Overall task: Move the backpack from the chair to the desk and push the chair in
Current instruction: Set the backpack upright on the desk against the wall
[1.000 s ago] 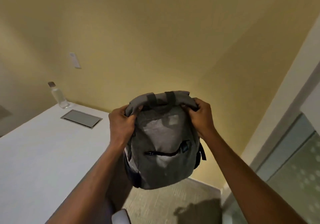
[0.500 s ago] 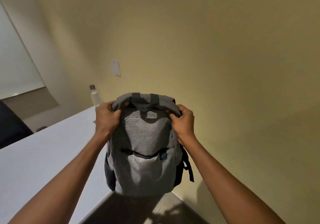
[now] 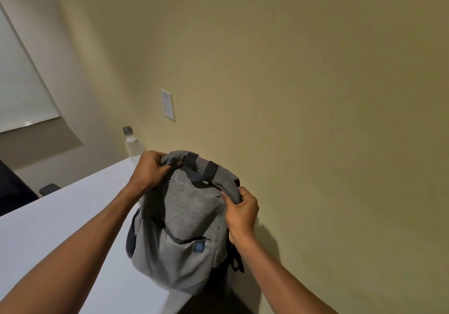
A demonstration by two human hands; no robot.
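Note:
The grey backpack with a dark top handle and a black front zip stands upright over the right end of the white desk. Its bottom sits at the desk's corner; I cannot tell whether it rests fully on the top. My left hand grips the top left of the backpack. My right hand grips its top right edge. The chair is out of view.
A clear water bottle with a grey cap stands on the desk behind the backpack, near the yellow wall. A white wall plate is above it. A dark chair back and armrest show beyond the desk at the far left.
The backpack has moved left and down, from hanging beside the desk to sitting over its corner. Both hands kept their grip on its top. The view swung left.

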